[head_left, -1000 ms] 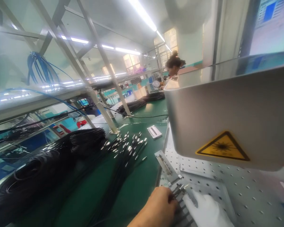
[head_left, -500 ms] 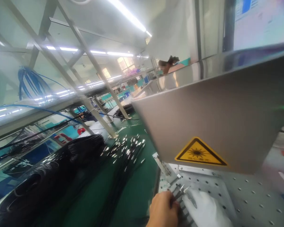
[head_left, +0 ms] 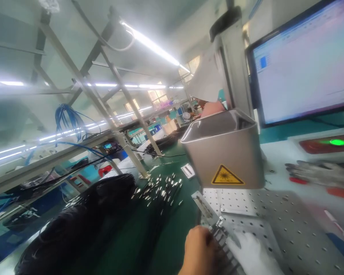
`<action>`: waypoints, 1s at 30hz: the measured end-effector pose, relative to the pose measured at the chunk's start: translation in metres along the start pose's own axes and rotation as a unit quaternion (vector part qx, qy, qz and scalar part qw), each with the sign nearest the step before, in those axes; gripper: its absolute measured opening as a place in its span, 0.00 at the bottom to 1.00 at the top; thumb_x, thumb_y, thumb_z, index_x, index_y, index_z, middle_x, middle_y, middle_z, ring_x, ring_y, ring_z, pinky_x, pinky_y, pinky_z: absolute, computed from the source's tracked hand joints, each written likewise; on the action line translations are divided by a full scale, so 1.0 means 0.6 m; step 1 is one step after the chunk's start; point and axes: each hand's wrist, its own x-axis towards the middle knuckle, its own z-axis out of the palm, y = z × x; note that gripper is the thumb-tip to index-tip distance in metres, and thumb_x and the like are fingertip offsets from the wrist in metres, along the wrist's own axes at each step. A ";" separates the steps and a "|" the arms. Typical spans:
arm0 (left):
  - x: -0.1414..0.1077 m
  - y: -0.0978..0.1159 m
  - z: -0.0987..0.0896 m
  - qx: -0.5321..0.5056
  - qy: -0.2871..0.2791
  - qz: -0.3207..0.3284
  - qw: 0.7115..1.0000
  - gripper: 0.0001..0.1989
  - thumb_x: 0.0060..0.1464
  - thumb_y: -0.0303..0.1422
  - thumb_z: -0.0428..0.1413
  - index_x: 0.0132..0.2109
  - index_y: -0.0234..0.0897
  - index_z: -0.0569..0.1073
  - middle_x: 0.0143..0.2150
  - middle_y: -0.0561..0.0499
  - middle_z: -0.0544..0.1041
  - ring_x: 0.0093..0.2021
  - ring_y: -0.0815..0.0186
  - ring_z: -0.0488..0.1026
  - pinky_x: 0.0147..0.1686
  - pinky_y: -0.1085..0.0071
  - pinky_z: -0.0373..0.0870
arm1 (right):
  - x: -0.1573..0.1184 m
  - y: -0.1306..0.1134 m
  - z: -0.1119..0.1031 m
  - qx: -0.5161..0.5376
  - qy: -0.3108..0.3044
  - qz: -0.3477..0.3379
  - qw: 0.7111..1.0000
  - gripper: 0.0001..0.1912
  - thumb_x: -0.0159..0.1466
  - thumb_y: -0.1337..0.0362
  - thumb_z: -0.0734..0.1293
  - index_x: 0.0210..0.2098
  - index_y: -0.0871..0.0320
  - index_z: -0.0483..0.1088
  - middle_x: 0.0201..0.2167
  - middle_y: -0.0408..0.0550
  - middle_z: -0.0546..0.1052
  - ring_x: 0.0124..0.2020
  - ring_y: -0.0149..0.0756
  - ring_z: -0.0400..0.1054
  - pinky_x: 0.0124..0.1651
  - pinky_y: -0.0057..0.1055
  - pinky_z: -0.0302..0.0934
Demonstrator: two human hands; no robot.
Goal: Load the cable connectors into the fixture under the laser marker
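Observation:
My bare left hand (head_left: 199, 248) is at the bottom centre, fingers curled against the near side of a slotted metal fixture (head_left: 221, 238). What they grip is hidden. My right hand (head_left: 253, 250), in a white glove, is on the fixture's other side with its fingers bent in towards the slots; anything between them is too blurred to name. Small silvery plug ends (head_left: 218, 223) show at the fixture's far end. A metal bracket (head_left: 205, 206) extends beyond it. Left of the hands, black cables with silver tips (head_left: 163, 189) lie on the green mat (head_left: 180, 214).
A metal hood with a yellow laser warning sign (head_left: 227, 175) hangs above the perforated plate (head_left: 295, 217). A thick bundle of black cables (head_left: 83, 214) lies left. A monitor (head_left: 304, 65), a glowing green light (head_left: 336, 142) and grey gloves (head_left: 321, 173) are right. Another person (head_left: 213, 109) is behind the hood.
The view has shifted, so the hood appears smaller and the monitor, green light and grey gloves are in clearer sight. Both hands stay at the fixture, nearly unchanged.

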 end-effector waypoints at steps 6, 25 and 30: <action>0.006 -0.034 -0.015 -0.248 -0.073 -0.014 0.966 0.10 0.46 0.37 0.59 0.34 0.35 0.71 0.24 0.56 0.68 0.27 0.68 0.65 0.30 0.73 0.60 | 0.005 0.000 0.012 0.033 -0.010 0.009 0.999 0.19 0.67 0.68 0.55 0.43 0.53 0.77 0.35 0.50 0.78 0.35 0.41 0.74 0.37 0.33 0.67; 0.006 0.026 -0.017 0.039 -0.048 -0.054 0.997 0.13 0.51 0.30 0.53 0.21 0.38 0.61 0.22 0.56 0.58 0.27 0.68 0.56 0.28 0.69 0.48 | -0.004 0.012 0.009 0.005 0.016 -0.025 1.000 0.19 0.67 0.68 0.55 0.40 0.53 0.77 0.31 0.50 0.77 0.31 0.40 0.73 0.34 0.32 0.67; 0.013 0.026 -0.019 0.023 -0.084 -0.027 0.996 0.13 0.48 0.29 0.53 0.20 0.38 0.57 0.20 0.56 0.57 0.25 0.69 0.54 0.27 0.69 0.49 | -0.005 0.010 -0.001 -0.019 -0.004 -0.070 0.997 0.17 0.66 0.70 0.58 0.42 0.51 0.77 0.33 0.49 0.78 0.32 0.39 0.73 0.34 0.31 0.67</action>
